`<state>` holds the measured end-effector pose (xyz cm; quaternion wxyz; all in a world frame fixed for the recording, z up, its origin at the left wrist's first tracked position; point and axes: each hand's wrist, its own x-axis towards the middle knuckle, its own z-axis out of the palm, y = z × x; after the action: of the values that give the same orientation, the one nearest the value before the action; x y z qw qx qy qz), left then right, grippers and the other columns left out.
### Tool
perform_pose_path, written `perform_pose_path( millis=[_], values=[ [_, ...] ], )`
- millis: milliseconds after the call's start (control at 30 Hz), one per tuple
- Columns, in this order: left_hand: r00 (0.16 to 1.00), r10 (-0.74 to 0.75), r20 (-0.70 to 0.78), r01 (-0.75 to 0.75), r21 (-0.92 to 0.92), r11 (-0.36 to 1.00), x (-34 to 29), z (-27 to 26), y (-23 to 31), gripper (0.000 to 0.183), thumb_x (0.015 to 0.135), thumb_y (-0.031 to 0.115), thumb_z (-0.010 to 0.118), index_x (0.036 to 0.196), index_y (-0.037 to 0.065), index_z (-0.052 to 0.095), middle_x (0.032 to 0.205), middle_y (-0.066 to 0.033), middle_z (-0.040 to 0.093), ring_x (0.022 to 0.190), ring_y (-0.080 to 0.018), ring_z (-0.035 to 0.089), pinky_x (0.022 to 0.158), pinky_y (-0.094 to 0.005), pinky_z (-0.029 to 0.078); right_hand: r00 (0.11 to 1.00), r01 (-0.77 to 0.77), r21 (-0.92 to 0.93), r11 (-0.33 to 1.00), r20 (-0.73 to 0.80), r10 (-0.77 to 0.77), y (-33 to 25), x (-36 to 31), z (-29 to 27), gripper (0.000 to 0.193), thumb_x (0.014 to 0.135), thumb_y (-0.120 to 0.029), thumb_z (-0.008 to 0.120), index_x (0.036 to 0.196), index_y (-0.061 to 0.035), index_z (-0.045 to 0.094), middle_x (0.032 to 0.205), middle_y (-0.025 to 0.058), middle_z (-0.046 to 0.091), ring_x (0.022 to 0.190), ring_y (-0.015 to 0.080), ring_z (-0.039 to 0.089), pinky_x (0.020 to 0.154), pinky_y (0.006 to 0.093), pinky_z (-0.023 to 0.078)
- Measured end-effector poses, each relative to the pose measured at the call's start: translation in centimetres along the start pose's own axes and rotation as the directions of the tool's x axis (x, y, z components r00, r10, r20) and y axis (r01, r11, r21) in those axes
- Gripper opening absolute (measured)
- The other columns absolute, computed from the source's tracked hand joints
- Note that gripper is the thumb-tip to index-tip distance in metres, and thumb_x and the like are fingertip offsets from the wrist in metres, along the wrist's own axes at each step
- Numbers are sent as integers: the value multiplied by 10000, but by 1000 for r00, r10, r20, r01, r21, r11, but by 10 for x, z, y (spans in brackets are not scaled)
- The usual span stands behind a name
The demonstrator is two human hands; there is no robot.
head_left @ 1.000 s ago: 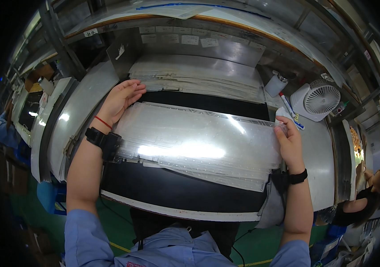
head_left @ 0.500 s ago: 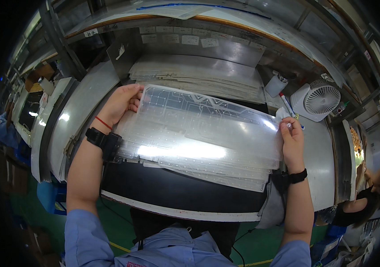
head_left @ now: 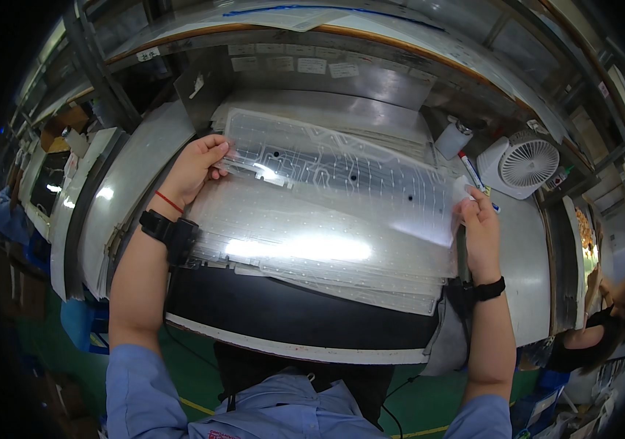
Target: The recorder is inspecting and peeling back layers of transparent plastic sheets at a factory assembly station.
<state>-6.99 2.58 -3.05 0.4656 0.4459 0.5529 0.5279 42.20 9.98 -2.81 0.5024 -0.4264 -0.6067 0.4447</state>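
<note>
A clear plastic sheet printed with fine circuit-like lines (head_left: 334,164) is tilted up between my two hands. My left hand (head_left: 201,162) pinches its left edge between thumb and fingers. At the opposite end, my right hand (head_left: 477,219) grips the right edge, with a small white piece (head_left: 462,187) by the fingertips; whether that is cloth or paper I cannot tell. Beneath lies a stack of similar clear sheets (head_left: 312,271), its surface glaring under the light. Behind the held sheet, another pile of sheets (head_left: 349,110) rests at the back of the bench.
A white fan (head_left: 525,164), a white bottle (head_left: 454,139) and markers (head_left: 471,170) stand at the back right. More sheet stacks (head_left: 137,175) lie on the left. A shelf (head_left: 312,35) spans overhead. Another person (head_left: 594,329) sits at the far right.
The held sheet's far edge has risen and tipped upward, showing more printed lines and several dark dots. Both hands keep nearly the same places, the left slightly turned.
</note>
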Motion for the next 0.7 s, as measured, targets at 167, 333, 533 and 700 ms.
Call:
perform_pose_path(
  millis=[167,333,533,700],
  values=[
    [999,-43,-29,43,-9,999,0,3,2,175,991,212,508,1060,67,576,857,26,619,633,-23,502,575,-154,424,999,-33,1,999,41,33,6,2,-5,200,953,-103,570,1089,41,590,867,-6,609,811,65,557,760,203,430],
    [999,-40,-31,40,-2,999,1,4,2,191,993,223,506,1061,70,598,813,40,606,622,-20,512,569,-154,444,999,-12,29,1000,46,10,3,2,-6,166,950,-102,571,1043,30,612,858,-11,605,778,58,537,719,200,419],
    [999,-32,-24,31,-26,999,0,5,2,174,992,218,504,1040,80,598,815,52,603,670,-13,517,593,-159,446,998,-24,41,999,61,22,-1,1,-6,144,945,-91,574,1032,17,614,845,-9,599,764,59,524,706,199,404],
    [999,25,-22,-27,-101,995,0,1,1,116,968,160,539,1039,89,597,943,26,605,774,-43,554,700,-180,477,997,77,59,995,9,-78,5,2,-9,112,914,-61,595,1014,-20,623,937,10,587,829,78,530,733,202,411]
  ],
)
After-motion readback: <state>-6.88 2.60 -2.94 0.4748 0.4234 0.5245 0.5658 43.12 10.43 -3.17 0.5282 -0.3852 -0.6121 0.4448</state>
